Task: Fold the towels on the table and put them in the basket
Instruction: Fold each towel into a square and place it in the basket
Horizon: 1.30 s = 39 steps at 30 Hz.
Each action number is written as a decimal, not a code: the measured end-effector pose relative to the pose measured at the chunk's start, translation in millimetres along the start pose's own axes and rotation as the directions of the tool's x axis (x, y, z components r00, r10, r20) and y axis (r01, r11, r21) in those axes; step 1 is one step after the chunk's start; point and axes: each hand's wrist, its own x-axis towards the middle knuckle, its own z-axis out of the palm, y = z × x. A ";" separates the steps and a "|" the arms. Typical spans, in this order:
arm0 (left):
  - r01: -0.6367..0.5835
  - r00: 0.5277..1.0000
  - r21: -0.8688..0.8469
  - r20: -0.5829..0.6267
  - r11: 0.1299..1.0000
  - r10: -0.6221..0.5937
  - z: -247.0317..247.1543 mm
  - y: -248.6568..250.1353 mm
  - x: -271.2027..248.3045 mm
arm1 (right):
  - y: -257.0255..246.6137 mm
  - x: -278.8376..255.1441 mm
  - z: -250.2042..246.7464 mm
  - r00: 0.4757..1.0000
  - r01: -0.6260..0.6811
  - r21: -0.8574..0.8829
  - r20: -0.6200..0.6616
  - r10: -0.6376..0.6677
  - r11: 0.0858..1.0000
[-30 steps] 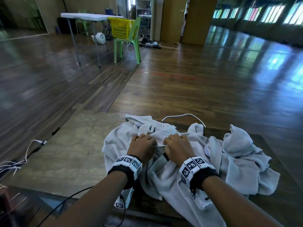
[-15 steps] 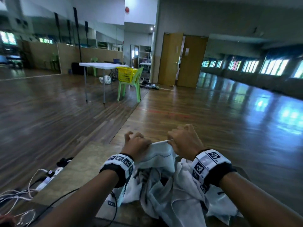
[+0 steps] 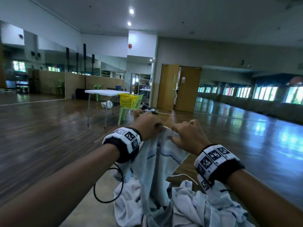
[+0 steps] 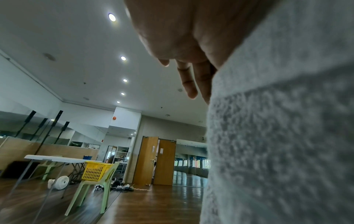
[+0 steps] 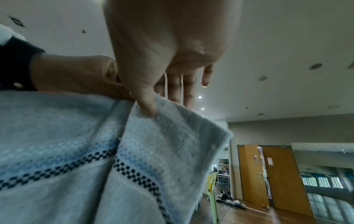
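Observation:
A pale blue-grey towel with a dark checked stripe hangs in the air in front of me. My left hand and right hand pinch its top edge close together. In the right wrist view the thumb presses into the towel near its corner, and the left hand grips the edge right beside it. The left wrist view is half filled by the towel, with the fingers above it. Its lower end trails into a crumpled pile of towels on the table. The yellow basket sits far off on a green chair.
A white folding table stands left of the chair, with a small white fan on the floor beneath it. A black cable loops under my left wrist. Wooden double doors are at the back, across open wooden floor.
Both hands have lifted the towel's edge from the pile up to chest height. The head view has tilted up from the table to the room.

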 end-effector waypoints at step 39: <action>0.064 0.981 0.151 -0.190 0.987 -0.035 -147.5 -40.7 22.9 | 107.1 -0.4 -158.5 0.955 -0.178 -0.137 -0.264 0.137 0.975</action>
